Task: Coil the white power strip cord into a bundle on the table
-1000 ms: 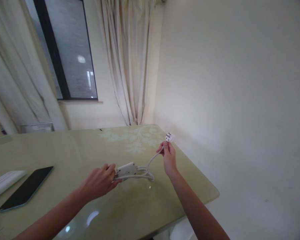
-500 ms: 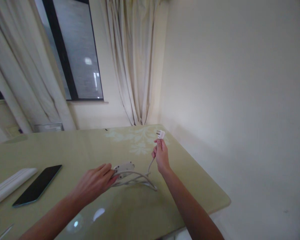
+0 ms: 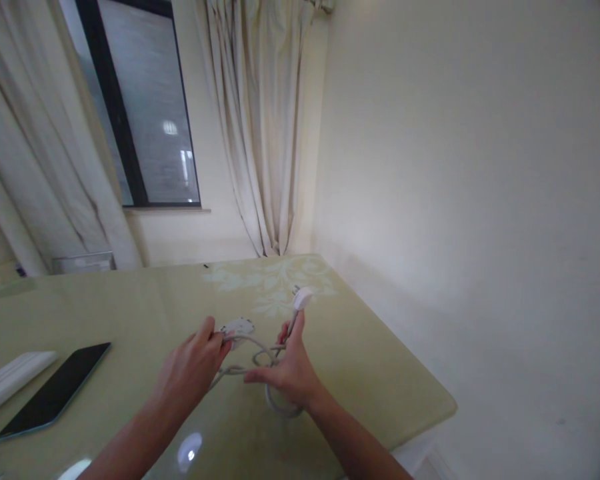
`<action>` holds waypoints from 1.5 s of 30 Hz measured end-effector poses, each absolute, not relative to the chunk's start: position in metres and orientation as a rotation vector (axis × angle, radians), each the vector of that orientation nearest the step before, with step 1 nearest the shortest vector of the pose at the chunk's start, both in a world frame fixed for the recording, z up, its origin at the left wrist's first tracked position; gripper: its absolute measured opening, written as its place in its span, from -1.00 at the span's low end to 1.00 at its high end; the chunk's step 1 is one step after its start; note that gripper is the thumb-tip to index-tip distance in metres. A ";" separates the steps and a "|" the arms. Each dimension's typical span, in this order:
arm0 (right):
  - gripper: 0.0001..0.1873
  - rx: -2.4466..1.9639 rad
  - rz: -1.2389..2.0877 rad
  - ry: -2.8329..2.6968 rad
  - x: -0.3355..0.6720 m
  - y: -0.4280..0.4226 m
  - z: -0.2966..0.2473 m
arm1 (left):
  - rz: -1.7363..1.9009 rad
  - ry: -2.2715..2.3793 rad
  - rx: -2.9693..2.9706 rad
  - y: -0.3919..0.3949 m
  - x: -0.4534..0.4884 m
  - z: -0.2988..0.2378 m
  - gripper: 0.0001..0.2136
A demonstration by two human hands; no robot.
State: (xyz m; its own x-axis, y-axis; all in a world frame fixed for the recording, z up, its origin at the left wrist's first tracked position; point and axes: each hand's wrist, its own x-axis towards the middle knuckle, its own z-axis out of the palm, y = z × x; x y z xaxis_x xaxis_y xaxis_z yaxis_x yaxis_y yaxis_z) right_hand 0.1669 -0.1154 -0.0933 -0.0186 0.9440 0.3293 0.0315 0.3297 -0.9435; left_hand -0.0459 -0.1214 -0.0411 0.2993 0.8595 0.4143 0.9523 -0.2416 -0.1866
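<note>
My left hand (image 3: 195,363) is closed round the end of a white power strip (image 3: 238,327) and part of its grey cord (image 3: 240,369), above the table. The strip's far end shows beyond my fingers; the rest is hidden behind them. Loops of cord hang between my two hands. My right hand (image 3: 293,370) is beside the loops, thumb stretched left under them, with the cord just below the plug held by its fingers. The white plug (image 3: 303,298) sticks up above that hand, its metal pins pointing up and left.
On the left of the glossy green table (image 3: 380,373) lie a dark flat tablet-like slab (image 3: 55,393) and a long white object (image 3: 15,377). A plain wall (image 3: 455,200) borders the table's right side. Curtains (image 3: 260,133) and a window (image 3: 150,100) are behind it.
My right hand has come down and left toward the cord loops, its thumb now spread. The plug has turned and moved closer to the power strip. My left hand keeps its hold.
</note>
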 end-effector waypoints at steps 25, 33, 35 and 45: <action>-0.31 -1.009 1.290 -1.769 0.219 -0.046 -0.095 | -1.198 -1.548 -2.906 -0.155 -0.063 -0.056 -0.61; -0.17 -1.077 1.378 -1.564 0.214 -0.025 -0.100 | -0.829 -1.509 -2.956 -0.154 -0.063 -0.067 -0.68; -0.15 -1.073 1.380 -1.553 0.212 -0.025 -0.098 | -0.576 -1.520 -2.850 -0.153 -0.065 -0.073 -0.56; -0.11 -1.161 1.252 -1.487 0.207 -0.023 -0.107 | -0.397 -1.518 -2.696 -0.157 -0.065 -0.097 -0.74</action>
State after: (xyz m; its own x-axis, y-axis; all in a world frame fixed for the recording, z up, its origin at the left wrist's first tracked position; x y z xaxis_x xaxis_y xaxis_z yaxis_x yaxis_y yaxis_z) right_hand 0.2066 -0.0228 -0.1066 -0.2081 0.9773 0.0399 0.1269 0.0674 -0.9896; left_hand -0.0651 -0.1573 -0.0969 0.4942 0.8381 0.2308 0.8439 -0.5263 0.1042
